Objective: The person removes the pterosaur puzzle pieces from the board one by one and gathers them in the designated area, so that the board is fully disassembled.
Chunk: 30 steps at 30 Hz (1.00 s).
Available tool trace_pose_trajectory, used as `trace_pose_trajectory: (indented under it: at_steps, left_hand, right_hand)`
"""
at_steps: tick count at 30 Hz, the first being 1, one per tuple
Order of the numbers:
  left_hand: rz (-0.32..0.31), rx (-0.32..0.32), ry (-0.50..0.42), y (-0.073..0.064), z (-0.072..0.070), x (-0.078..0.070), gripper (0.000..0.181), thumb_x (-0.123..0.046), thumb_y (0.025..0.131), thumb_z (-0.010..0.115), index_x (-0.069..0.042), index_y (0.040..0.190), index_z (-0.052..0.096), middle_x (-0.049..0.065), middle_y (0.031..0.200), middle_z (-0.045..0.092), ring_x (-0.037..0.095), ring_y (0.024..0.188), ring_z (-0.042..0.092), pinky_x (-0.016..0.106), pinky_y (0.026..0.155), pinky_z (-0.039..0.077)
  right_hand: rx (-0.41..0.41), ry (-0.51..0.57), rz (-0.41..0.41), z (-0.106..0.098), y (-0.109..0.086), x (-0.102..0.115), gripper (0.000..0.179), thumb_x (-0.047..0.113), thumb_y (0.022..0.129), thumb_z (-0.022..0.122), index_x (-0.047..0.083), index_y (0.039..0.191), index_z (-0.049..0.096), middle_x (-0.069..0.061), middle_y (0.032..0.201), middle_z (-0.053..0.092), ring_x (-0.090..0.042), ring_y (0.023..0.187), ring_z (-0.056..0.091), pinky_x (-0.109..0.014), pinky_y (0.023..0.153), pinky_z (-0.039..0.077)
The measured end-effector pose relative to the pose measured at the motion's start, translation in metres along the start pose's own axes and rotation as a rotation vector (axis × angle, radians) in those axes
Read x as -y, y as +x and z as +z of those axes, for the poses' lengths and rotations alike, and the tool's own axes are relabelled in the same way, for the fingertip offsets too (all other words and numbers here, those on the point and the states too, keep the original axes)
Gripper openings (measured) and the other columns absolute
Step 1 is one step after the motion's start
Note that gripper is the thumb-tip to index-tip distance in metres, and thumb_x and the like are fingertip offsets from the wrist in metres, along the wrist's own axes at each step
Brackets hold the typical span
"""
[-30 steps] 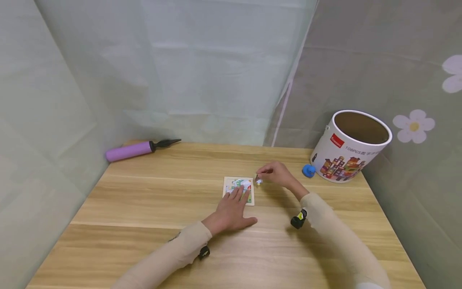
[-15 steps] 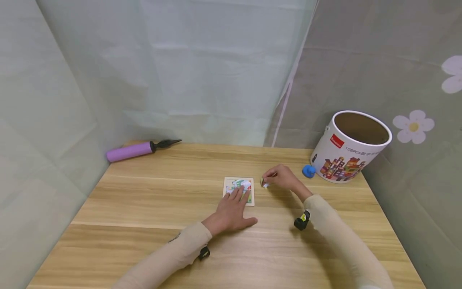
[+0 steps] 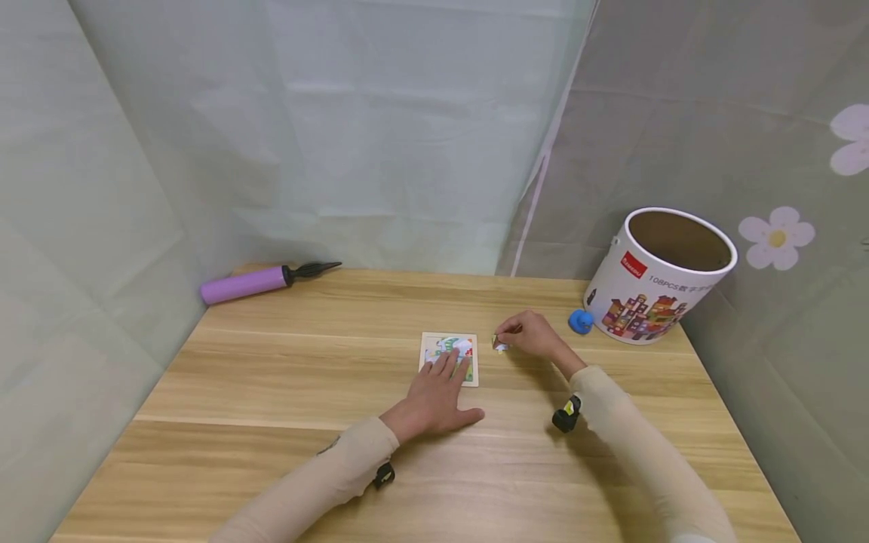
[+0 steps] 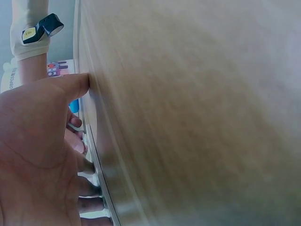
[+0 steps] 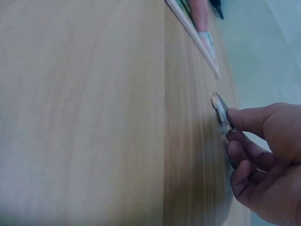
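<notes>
A small square jigsaw puzzle (image 3: 431,375) in a pale frame lies mid-table, with a green, white and red picture. My left hand (image 3: 437,394) rests on it, fingers spread and straight over its lower part, thumb out to the right on the table. Just right of the frame, my right hand (image 3: 533,334) pinches a small puzzle piece (image 3: 501,345) between thumb and fingers. In the right wrist view that puzzle piece (image 5: 223,113) is held tilted, close over the wood, its lower end covered by the fingers. The left palm (image 4: 37,150) fills the left wrist view's side.
A blue rubber duck (image 3: 580,321) sits against a white printed bucket (image 3: 652,302) at the back right. A purple hand pump (image 3: 244,286) with a black nozzle lies at the back left. Cloth curtains (image 3: 407,151) hang behind the wooden table (image 3: 271,377).
My right hand has moved slightly right, away from the puzzle frame, with the piece in its fingers. It barely moves in the last half second. My left hand stays put on the puzzle.
</notes>
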<state>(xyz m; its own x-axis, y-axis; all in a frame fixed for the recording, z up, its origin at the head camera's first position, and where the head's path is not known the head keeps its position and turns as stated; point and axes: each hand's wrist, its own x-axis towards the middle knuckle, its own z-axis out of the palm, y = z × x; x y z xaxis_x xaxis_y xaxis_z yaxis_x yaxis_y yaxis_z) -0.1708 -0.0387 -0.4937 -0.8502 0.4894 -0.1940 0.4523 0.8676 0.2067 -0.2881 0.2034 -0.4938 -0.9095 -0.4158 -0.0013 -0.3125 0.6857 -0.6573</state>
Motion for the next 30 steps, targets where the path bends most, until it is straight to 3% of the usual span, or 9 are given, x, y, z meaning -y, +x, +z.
trace_pose_trajectory:
  at_steps: [9,15,22,30]
  left_hand:
    - [0.016,-0.001,0.009,-0.001,0.000,-0.001,0.097,-0.073,0.095,0.048,-0.012,0.164,0.020,0.010,0.171,0.015,0.035,0.156,0.018,0.055,0.123,0.024]
    - [0.030,0.011,0.033,-0.002,-0.002,-0.002,0.092,-0.072,0.096,0.046,-0.014,0.164,0.022,0.007,0.171,0.019,0.038,0.155,0.018,0.058,0.122,0.025]
    - [0.046,-0.009,0.056,-0.001,-0.001,-0.003,0.092,-0.069,0.096,0.048,-0.010,0.163,0.026,0.010,0.170,0.022,0.035,0.156,0.019,0.054,0.124,0.022]
    - [0.054,-0.007,0.052,0.000,0.000,-0.003,0.092,-0.067,0.097,0.048,-0.008,0.163,0.024,0.010,0.170,0.021,0.034,0.156,0.020,0.055,0.123,0.025]
  right_hand:
    - [0.008,-0.013,0.015,-0.003,0.000,0.005,0.011,0.013,0.096,0.072,0.008,0.102,0.080,-0.002,0.091,0.079,-0.018,0.087,0.073,-0.034,0.076,0.058]
    - [-0.005,-0.043,-0.027,-0.002,0.005,0.015,0.015,0.018,0.097,0.071,0.008,0.106,0.079,-0.004,0.098,0.077,-0.022,0.089,0.072,-0.037,0.076,0.059]
    - [0.042,-0.016,-0.061,0.005,0.014,0.030,0.018,0.017,0.098,0.070,0.006,0.112,0.077,-0.007,0.102,0.076,-0.018,0.082,0.073,-0.034,0.074,0.059]
    - [0.067,-0.013,-0.128,0.022,0.030,0.043,0.020,0.020,0.097,0.072,0.009,0.113,0.078,-0.002,0.104,0.077,-0.016,0.091,0.071,-0.034,0.079,0.058]
